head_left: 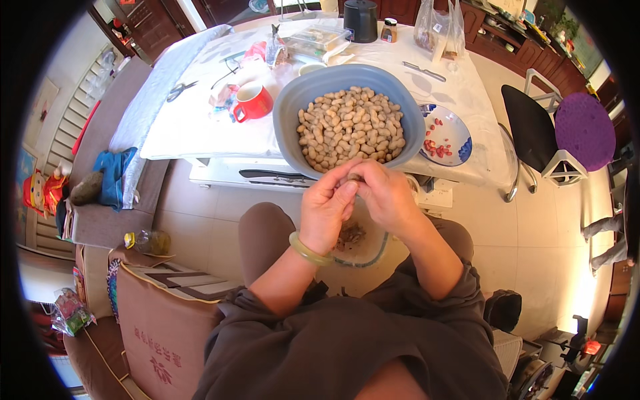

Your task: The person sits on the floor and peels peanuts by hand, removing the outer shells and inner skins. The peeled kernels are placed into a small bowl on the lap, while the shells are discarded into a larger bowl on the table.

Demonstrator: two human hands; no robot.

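My left hand (325,207), with a pale green bangle (309,252) at its wrist, meets my right hand (387,192) at the near rim of a blue-grey plastic basin (286,117). Between the fingertips of both hands is a peanut (355,177), mostly covered by them. Unshelled peanuts (352,125) fill the bottom of the basin. To its right stands a white bowl with blue patterns (452,127), holding several red peanut kernels (437,148). Below my hands, between my knees, a container (384,247) holds broken shells (351,234), partly hidden by my left hand.
On the table (200,125) are a red mug (254,101), scissors (180,91), a knife (424,71), a black canister (360,21), a small jar (389,30) and plastic bags (440,30). A black chair (530,130) and purple-topped stool (585,131) stand right; a sofa (165,320) is at left.
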